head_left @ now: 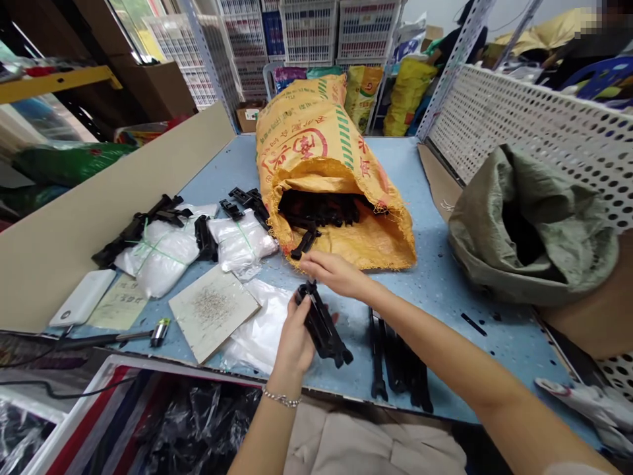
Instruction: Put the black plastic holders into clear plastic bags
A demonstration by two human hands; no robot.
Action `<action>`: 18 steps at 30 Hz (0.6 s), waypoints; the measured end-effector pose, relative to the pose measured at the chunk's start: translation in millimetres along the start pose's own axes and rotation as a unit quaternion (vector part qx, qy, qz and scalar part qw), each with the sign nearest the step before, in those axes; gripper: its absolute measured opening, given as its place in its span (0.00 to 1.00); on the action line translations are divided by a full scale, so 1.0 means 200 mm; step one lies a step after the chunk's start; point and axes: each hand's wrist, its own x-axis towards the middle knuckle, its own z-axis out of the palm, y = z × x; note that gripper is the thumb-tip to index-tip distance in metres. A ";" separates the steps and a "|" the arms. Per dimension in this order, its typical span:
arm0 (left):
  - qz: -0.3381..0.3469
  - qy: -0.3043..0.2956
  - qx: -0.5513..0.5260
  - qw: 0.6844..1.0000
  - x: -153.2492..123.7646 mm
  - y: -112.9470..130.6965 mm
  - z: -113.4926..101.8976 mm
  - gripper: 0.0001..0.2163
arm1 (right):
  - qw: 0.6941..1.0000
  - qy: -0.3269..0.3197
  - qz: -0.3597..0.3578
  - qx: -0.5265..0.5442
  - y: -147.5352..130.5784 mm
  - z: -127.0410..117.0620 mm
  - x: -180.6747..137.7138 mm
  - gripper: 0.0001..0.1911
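Observation:
My left hand (297, 333), with a chain bracelet at the wrist, is wrapped round a long black plastic part (324, 323), possibly more than one, tilted over the table's front. Just above it, my right hand (332, 272) has its fingers closed near the part's upper end; what they pinch, if anything, I cannot make out. Right behind those fingers lies the open mouth of a yellow woven sack (306, 125), with many black parts (321, 210) inside. One black part (305, 243) lies on the sack's lower lip. Several similar parts (395, 363) lie under my right forearm.
Left on the blue table (425, 251) are clear plastic bag bundles (165, 251), more black parts (143, 227), a square board (212, 310), a hammer (123, 336) and a white device (82, 298). A green-grey sack (534, 231) stands right, by a perforated panel (524, 112). Below is a striped bin (99, 422).

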 end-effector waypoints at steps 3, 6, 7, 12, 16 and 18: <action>0.015 -0.011 0.006 1.000 -0.02 0.10 0.00 0.27 | 0.988 -0.060 -0.114 -0.083 -0.09 -0.04 -0.30 0.17; -0.009 -0.035 0.036 0.999 -0.05 0.11 0.04 0.32 | 0.954 -0.067 -0.186 -0.226 -0.12 -0.03 -0.52 0.17; -0.011 -0.042 0.044 0.998 -0.06 0.11 0.06 0.33 | 0.946 -0.055 -0.199 -0.251 -0.12 -0.02 -0.56 0.17; -0.018 -0.057 0.090 0.994 -0.11 0.04 0.13 0.35 | 0.925 -0.007 -0.233 -0.301 -0.11 0.02 -0.65 0.16; -0.049 -0.075 0.135 0.987 -0.16 0.01 0.13 0.36 | 0.908 -0.022 -0.279 -0.312 -0.10 0.03 -0.69 0.14; -0.058 -0.082 0.153 0.983 -0.17 0.01 0.13 0.36 | 0.914 -0.028 -0.287 -0.287 -0.10 0.04 -0.71 0.16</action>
